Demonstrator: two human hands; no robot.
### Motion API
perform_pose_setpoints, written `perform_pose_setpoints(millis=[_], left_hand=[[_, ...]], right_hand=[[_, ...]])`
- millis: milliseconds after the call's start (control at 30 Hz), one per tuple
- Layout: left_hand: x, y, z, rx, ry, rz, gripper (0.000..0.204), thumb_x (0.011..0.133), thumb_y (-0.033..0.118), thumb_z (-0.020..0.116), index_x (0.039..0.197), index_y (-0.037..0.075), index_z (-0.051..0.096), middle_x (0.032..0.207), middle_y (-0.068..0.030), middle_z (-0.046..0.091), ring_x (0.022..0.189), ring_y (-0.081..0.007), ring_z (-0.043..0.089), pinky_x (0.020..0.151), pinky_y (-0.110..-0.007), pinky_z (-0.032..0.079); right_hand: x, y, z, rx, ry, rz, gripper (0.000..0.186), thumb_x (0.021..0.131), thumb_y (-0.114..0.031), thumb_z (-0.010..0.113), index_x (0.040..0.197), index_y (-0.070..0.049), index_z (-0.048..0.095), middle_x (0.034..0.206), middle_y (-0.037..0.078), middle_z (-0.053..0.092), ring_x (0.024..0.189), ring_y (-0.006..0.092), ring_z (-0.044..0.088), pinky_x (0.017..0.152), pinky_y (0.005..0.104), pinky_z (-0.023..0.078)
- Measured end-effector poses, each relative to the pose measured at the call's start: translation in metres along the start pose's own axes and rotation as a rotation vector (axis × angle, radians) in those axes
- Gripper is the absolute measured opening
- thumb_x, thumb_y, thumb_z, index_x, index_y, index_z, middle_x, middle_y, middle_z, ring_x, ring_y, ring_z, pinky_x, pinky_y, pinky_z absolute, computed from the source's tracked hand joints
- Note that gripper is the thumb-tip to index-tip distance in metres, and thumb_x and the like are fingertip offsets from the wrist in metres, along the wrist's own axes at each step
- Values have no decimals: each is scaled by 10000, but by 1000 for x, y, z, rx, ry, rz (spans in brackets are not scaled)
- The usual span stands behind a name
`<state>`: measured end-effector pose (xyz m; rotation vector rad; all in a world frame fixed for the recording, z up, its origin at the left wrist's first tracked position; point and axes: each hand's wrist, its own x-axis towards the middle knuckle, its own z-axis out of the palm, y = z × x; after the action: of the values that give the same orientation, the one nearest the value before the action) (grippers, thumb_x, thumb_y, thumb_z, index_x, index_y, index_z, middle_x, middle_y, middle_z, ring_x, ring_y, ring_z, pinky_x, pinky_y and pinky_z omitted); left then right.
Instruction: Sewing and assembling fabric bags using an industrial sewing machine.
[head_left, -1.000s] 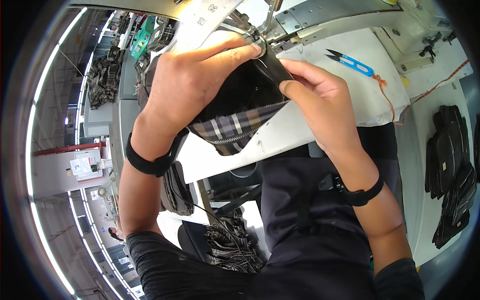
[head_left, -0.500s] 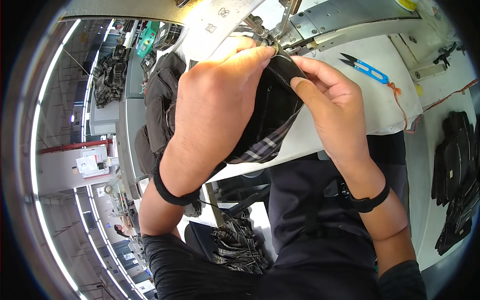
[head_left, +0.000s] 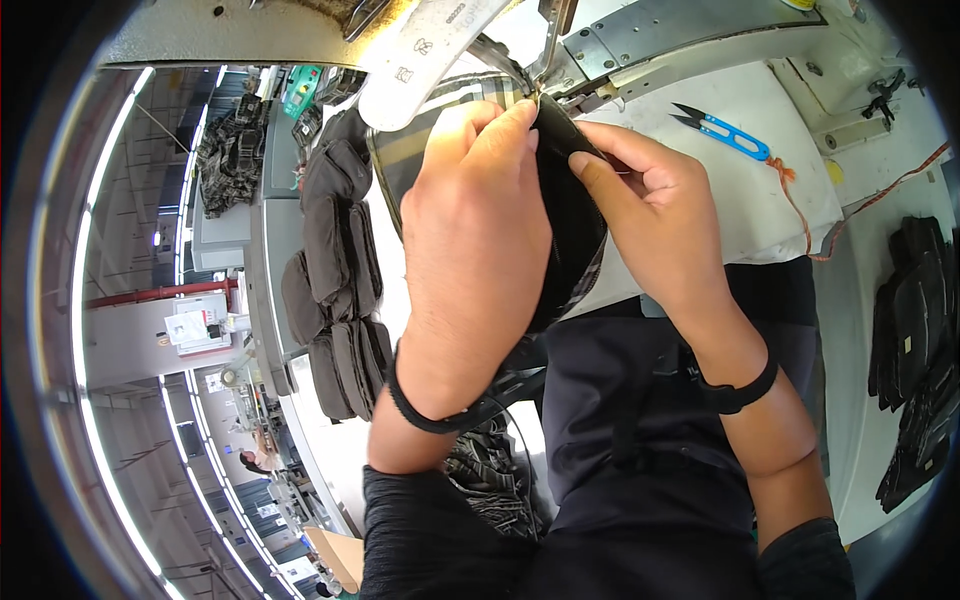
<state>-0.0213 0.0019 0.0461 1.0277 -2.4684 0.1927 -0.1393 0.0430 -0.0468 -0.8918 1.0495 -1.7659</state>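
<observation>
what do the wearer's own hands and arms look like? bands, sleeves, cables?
Left hand and right hand: both bare, no gloves. Each wrist has a black band: left band, right band. Black sleeves end near the elbows: left sleeve, right sleeve. No markings legible on either band.

Bright overall; a warm glow flares beside the white machine panel, the tabletop gleams pale, while the black fabric swallows detail; ceiling tubes glare at left, curved toward the fisheye's black rim; the distant machinery seems slightly soft
</observation>
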Motion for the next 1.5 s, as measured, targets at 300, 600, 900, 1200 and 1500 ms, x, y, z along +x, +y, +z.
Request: perform_pose_setpoints(millis=[300, 600, 900, 1200, 1500], left_hand=[[-14, 39, 22, -33, 111, -247, 294, 1018, 44, 635, 1296, -49, 651, 1193, -196, 649, 872, -401, 743, 705, -456, 617], [-33, 48, 11, 51, -6, -170, 434, 898, -47, 697, 1328, -64, 639, 1210, -189, 639, 939, -378, 733, 746, -430, 611], [-72, 45, 8, -31, 114, -66, 371, 804, -40, 814, 1169, 17, 793, 1047, -89, 719, 922, -264, 706, 839, -371, 544], [-64, 39, -9, -248, 109, -40, 296, 834, -9, 834, 1126, -5, 788, 1016, -104, 722, 852, -277, 690, 743, -368, 520], [-55, 29, -3, -247, 106, -21, 292, 873, 26, 818, 1159, -6, 772, 1017, -90, 711, 861, -263, 689, 742, -366, 511]], right_hand=[[0, -9, -2, -44, -68, 30, 232, 1026, -46, 628, 1211, 24, 750, 807, 30, 734, 696, 51, 573, 620, 264, 482], [-8, 0, -9, 167, -81, 33, 311, 980, -13, 636, 1283, 21, 702, 1031, 110, 772, 836, 145, 698, 740, 323, 554], [-52, -13, -30, -232, -104, -39, 264, 935, -30, 664, 1187, 35, 709, 1052, 189, 726, 893, 312, 706, 794, 374, 575], [-57, -35, -32, -120, -180, 107, 295, 982, -13, 660, 1270, 40, 694, 1076, 115, 749, 945, 132, 701, 830, 304, 586], [-46, -31, -29, -49, -179, 138, 316, 996, 29, 619, 1300, 36, 703, 1079, 66, 738, 958, 88, 672, 886, 276, 583]])
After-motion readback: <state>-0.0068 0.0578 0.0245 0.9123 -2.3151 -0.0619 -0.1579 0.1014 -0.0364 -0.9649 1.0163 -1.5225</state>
